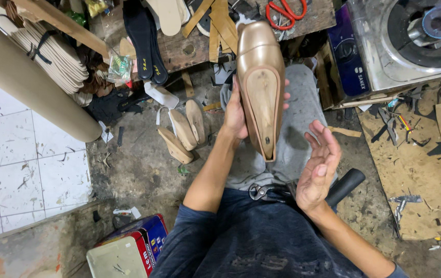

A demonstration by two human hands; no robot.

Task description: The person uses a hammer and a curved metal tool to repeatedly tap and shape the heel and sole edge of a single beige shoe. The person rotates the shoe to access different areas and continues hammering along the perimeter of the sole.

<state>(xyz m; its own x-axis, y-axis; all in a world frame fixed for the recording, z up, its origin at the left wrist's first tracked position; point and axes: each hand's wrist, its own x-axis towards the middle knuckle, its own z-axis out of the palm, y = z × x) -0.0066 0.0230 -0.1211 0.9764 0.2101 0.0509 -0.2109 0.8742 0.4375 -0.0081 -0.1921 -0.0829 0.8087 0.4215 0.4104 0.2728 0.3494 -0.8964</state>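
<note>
Left hand grips an upturned gold shoe; right hand hovers open and empty, so a one-handed slip could drop it.

You sit in a cramped shoemaking workshop: stacked beige insoles, black foam insoles, wooden shoe lasts, orange-handled scissors on a worn wooden bench, and leather scraps littering the dirty concrete floor.

Around the metallic bronze-gold shoe with its tan sole: red-handled scissors above, black insoles and pale beige insoles to its left, a blue-and-red tin below left.
</note>
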